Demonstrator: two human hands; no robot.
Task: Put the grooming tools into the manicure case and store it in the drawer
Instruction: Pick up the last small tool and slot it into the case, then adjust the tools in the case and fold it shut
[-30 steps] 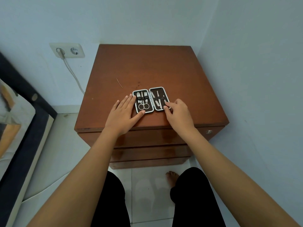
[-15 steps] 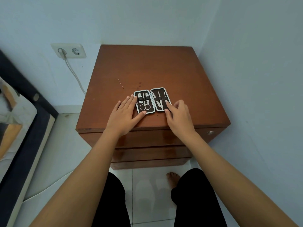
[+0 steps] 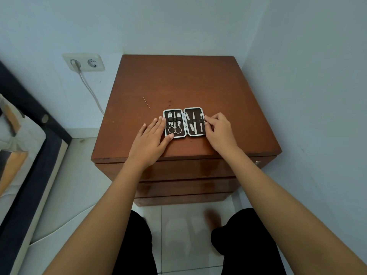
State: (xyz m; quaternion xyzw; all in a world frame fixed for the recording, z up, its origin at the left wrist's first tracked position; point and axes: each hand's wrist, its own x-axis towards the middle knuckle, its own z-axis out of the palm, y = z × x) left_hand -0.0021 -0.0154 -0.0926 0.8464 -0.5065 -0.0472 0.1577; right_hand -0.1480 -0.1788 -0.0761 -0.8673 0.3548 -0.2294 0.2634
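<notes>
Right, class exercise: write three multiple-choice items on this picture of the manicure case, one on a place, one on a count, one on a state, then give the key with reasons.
1. Where does the manicure case lie?
A. on the floor
B. near the front edge of the wooden cabinet
C. inside a drawer

2. How many sockets has the wall outlet?
A. one
B. two
C. four

3. What state is the case in?
A. open flat
B. shut
C. half folded

Key: 1 B, it rests on the cabinet top between the left hand and the right hand. 2 B, two sockets, one with a plug in it. 3 A, both halves face up with tools showing.
</notes>
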